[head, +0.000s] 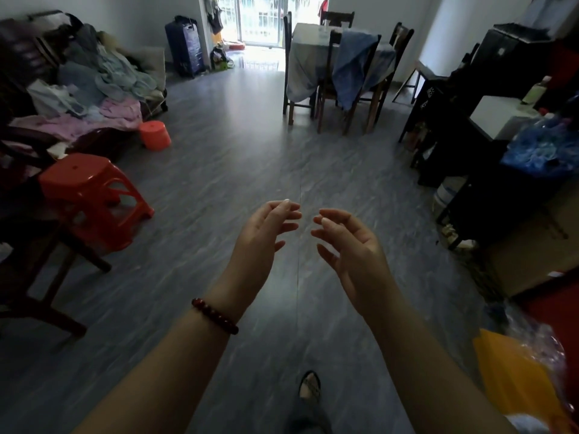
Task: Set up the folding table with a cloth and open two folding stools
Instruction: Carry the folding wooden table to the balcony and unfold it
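My left hand (pixel 263 242) and my right hand (pixel 347 245) are raised side by side over the grey floor, palms facing each other, fingers loosely curled, holding nothing. A dark red bead bracelet (pixel 214 316) circles my left wrist. I see no folding table, folding stool or loose table cloth in this view. My foot (pixel 310 386) shows on the floor below my arms.
Two red plastic stools (pixel 94 195) (pixel 155 134) stand left beside a sofa piled with clothes (pixel 91 89). A dining table with a cloth and dark chairs (pixel 338 70) stands far right of centre. Dark furniture with a blue bag (pixel 545 151) lines the right. Open floor (pixel 250 158) lies ahead.
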A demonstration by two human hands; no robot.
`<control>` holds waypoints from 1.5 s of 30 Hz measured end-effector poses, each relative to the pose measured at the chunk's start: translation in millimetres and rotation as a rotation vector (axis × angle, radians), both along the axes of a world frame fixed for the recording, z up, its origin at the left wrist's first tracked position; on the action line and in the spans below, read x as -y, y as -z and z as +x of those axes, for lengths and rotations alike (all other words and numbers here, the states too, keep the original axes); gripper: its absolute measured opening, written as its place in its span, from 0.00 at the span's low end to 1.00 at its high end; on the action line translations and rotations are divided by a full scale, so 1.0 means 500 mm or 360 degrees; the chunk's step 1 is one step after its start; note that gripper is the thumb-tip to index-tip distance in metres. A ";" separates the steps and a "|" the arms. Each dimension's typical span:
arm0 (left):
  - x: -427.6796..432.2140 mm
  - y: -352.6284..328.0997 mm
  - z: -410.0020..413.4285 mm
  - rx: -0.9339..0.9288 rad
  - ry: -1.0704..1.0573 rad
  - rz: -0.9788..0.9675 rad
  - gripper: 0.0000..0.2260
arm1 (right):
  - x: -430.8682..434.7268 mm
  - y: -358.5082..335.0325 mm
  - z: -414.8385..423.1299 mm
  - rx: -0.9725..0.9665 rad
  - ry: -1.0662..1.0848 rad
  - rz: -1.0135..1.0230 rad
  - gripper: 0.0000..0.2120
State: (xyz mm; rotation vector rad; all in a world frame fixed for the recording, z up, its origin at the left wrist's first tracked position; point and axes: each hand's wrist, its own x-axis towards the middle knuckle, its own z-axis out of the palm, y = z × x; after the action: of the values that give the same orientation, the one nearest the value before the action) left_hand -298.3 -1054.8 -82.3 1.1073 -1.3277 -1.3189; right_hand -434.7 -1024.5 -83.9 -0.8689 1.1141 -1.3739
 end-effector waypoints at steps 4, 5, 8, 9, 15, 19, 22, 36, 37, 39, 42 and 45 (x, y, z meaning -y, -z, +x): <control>0.157 -0.024 -0.090 0.0026 -0.0015 -0.0015 0.12 | 0.157 -0.025 -0.094 0.0017 -0.0002 -0.0043 0.07; 0.193 -0.030 -0.111 0.0022 -0.0019 -0.0013 0.12 | 0.193 -0.032 -0.117 0.0019 -0.0009 -0.0064 0.09; 0.289 -0.040 -0.163 -0.0025 -0.0040 -0.0028 0.12 | 0.293 -0.047 -0.177 -0.0001 0.0003 -0.0097 0.06; 0.319 -0.039 -0.179 -0.0034 -0.0048 -0.0016 0.12 | 0.326 -0.045 -0.194 0.0004 0.0007 -0.0092 0.05; 0.467 -0.016 -0.214 0.0061 -0.0116 -0.0020 0.11 | 0.482 -0.020 -0.239 0.0015 -0.0008 -0.0028 0.06; 0.602 -0.005 -0.217 0.0028 -0.0199 0.0004 0.12 | 0.618 -0.006 -0.258 0.0014 0.0008 -0.0004 0.06; 0.719 0.008 -0.229 0.0018 -0.0205 -0.0002 0.13 | 0.739 -0.002 -0.268 0.0003 -0.0005 -0.0006 0.06; 1.291 -0.029 -0.255 -0.0013 -0.0185 -0.0040 0.13 | 1.297 -0.033 -0.271 0.0003 -0.0017 -0.0034 0.07; 1.318 -0.023 -0.259 -0.0022 -0.0184 -0.0019 0.13 | 1.323 -0.029 -0.273 0.0002 -0.0017 -0.0021 0.07; 1.373 -0.014 -0.269 -0.0043 -0.0173 0.0014 0.14 | 1.380 -0.022 -0.282 -0.0016 -0.0011 -0.0001 0.07; 1.459 -0.003 -0.288 -0.0040 -0.0175 0.0041 0.13 | 1.476 -0.012 -0.301 -0.0001 -0.0009 0.0020 0.07; 1.559 0.007 -0.313 -0.0048 -0.0223 0.0076 0.12 | 1.585 -0.001 -0.326 0.0030 -0.0024 0.0023 0.07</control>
State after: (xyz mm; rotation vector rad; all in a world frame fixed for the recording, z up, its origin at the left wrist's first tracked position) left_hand -454.8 -1834.2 -85.7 1.1866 -1.1802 -1.2643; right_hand -597.6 -1816.9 -83.3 -0.8505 1.0997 -1.3573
